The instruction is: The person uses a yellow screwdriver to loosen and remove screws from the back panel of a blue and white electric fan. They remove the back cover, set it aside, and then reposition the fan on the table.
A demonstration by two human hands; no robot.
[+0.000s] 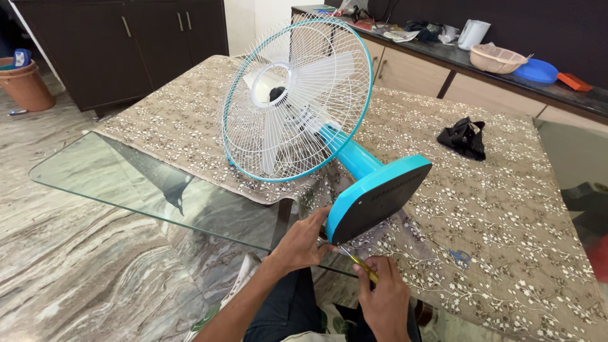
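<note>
A turquoise table fan (297, 95) with a white wire grille lies on its side on a glass table (126, 183), its blue base (373, 196) tilted up toward me with the dark underside showing. My left hand (304, 240) grips the lower edge of that base. My right hand (383, 294) holds a yellow-handled screwdriver (361, 263), its metal tip touching the base's bottom corner.
A floral brown cloth (494, 209) covers most of the table. A black crumpled item (465, 136) lies on it at the right. Behind stands a counter with a beige bowl (497, 58) and blue lid (537, 71). An orange bucket (25, 82) sits on the marble floor at the far left.
</note>
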